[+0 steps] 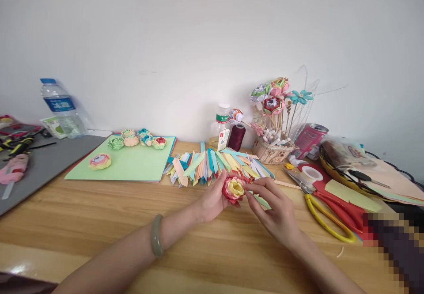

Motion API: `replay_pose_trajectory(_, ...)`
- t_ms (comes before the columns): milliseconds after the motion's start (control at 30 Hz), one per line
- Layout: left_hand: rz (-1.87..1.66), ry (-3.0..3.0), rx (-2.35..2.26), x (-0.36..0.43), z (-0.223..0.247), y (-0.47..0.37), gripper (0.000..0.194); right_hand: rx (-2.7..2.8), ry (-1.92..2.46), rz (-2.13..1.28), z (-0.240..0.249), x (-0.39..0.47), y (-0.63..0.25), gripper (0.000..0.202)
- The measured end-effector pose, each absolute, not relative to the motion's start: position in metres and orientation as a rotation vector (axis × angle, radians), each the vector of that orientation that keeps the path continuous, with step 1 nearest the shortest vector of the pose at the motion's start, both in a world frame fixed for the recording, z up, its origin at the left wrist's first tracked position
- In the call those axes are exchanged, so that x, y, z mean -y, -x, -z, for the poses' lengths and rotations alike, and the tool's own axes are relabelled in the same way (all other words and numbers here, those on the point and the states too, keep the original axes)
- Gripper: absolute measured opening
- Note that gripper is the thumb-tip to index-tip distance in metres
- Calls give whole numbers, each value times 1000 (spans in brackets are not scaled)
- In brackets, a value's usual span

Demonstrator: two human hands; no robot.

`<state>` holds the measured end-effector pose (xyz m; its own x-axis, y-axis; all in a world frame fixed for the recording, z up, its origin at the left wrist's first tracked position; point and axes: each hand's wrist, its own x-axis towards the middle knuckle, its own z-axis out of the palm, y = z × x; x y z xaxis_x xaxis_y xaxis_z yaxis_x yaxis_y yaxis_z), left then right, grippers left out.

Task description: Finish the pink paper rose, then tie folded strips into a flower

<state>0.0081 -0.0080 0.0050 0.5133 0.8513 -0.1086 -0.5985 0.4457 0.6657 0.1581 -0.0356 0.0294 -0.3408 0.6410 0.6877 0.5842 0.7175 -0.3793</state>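
Note:
My left hand [212, 199] is closed round a paper flower [234, 189] with red outer petals and a yellow middle, which faces up toward me. From the right, thumb and index finger of my right hand [276, 208] pinch at the flower's edge; its other fingers are curled. Just behind the flower lies a wide heap of folded paper strips [195, 170] in blue, yellow, white, green and peach. A pale green strip [261, 201] shows partly beneath my right hand.
Finished paper flowers [131, 140] rest on green paper sheets [132, 168] at left. Behind the strips stand a glue bottle [221, 128], a dark red thread spool [236, 137] and a basket of flowers [273, 152]. To the right lie yellow-handled scissors [326, 221], white tape [311, 175] and a pink can [310, 140].

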Motion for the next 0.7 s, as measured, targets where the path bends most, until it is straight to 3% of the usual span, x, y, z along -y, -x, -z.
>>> replay_pose_trajectory(433, -872, -725, -491, 8, -9, -7, 28, 2079, 905, -420, -26, 34, -158, 15)
replay_pose_trajectory(600, -850, -730, -474, 7, -4, -7, 26, 2055, 911, -522, -29, 33, -158, 37)
replay_pose_trajectory(700, -842, -714, -522, 6, -2, -6, 28, 2106, 910, -563, -31, 32, -158, 38)
